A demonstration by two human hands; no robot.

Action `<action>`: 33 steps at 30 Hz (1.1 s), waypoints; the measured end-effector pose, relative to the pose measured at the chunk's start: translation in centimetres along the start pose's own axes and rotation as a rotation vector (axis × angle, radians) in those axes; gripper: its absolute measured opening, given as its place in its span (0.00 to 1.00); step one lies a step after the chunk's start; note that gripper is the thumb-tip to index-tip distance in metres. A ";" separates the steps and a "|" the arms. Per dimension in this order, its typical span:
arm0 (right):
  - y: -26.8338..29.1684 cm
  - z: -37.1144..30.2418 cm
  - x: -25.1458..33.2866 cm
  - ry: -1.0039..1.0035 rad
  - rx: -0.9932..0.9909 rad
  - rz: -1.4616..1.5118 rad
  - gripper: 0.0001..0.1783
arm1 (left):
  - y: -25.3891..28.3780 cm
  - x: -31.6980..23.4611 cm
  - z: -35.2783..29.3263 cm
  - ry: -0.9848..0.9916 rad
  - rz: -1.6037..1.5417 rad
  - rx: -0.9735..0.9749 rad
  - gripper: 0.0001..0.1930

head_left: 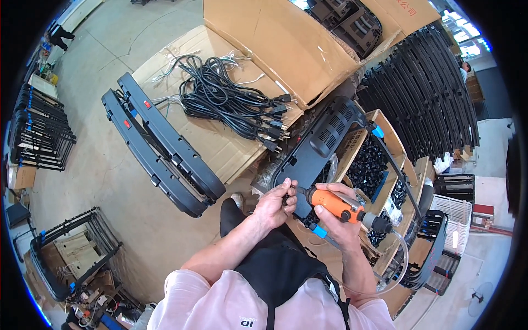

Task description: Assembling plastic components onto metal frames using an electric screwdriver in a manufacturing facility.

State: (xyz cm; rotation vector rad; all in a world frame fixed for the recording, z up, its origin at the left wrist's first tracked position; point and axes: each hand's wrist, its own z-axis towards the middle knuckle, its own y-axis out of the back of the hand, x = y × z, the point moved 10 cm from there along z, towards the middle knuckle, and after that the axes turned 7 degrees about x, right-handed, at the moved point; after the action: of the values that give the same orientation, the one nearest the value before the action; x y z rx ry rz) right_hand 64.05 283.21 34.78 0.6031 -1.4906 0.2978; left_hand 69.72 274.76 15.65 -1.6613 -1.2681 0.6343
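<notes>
My right hand (pixel 342 223) is wrapped round an orange air screwdriver (pixel 330 204), which lies nearly level, its clear hose curling down on the right. Beside it, my left hand (pixel 273 206) has its fingers curled together over small dark pieces, too small to name. Both hands are above the near end of a black plastic housing (pixel 303 155) with a vented, raised cover. Dark rails with blue wraps (pixel 377 131) run from this housing. The tool's tip is close to the housing's near end; I cannot tell whether they touch.
Wooden bins of small black parts (pixel 367 165) stand to the right. Black power cords (pixel 220 102) lie on cardboard at the back left, near two long black frames (pixel 165 146). A big carton (pixel 286 52) and stacked black frames (pixel 421 91) stand behind.
</notes>
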 end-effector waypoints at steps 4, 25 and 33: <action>-0.5 1.3 -0.4 -0.033 -0.029 -0.004 0.29 | -0.3 -0.1 0.4 -0.080 0.012 -0.034 0.19; -4.5 7.0 -3.3 -0.076 0.147 -0.208 0.20 | 0.5 -1.6 -3.3 -0.026 0.405 -0.042 0.16; -4.4 6.5 -4.1 -0.104 0.131 -0.171 0.22 | 1.4 -1.7 -3.4 0.045 0.500 0.063 0.17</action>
State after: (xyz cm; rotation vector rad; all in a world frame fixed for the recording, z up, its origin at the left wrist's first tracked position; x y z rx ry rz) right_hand 60.70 276.78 29.74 0.8573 -1.5153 0.2354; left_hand 72.62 271.87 15.67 -1.9410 -0.7879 0.9165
